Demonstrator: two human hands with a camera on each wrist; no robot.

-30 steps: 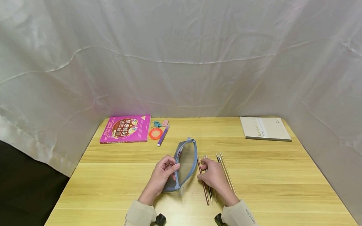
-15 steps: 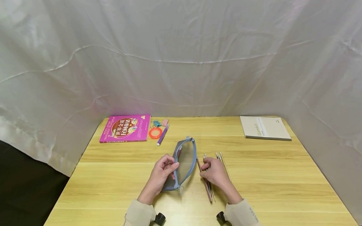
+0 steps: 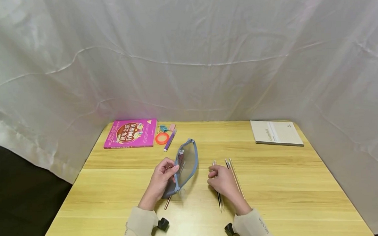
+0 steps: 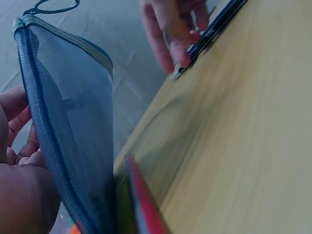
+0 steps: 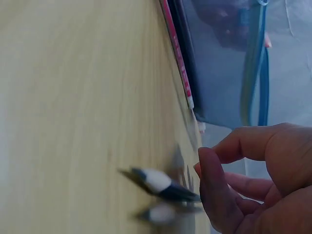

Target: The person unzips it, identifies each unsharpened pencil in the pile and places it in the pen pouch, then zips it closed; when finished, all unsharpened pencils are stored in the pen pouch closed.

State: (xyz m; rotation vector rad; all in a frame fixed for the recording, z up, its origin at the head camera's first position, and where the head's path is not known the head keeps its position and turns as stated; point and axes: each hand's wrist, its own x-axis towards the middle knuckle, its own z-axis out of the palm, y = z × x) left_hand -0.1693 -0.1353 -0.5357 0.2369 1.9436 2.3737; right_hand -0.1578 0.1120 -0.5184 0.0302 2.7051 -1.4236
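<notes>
Your left hand (image 3: 161, 176) pinches the gauzy blue pouch (image 3: 189, 163). Right of the pouch, your right hand (image 3: 225, 181) curls over slender pencils (image 3: 219, 199) (hold unclear).

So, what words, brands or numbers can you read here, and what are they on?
"世界金质民间童话": cover of the pink book.
"Gambit": cover of the pale notebook.
Too small to read: the remaining print on both covers.
Too small: lettering on the left sleeve and right sleeve.
Too blurred: pale marks on the thin reddish stick.
</notes>
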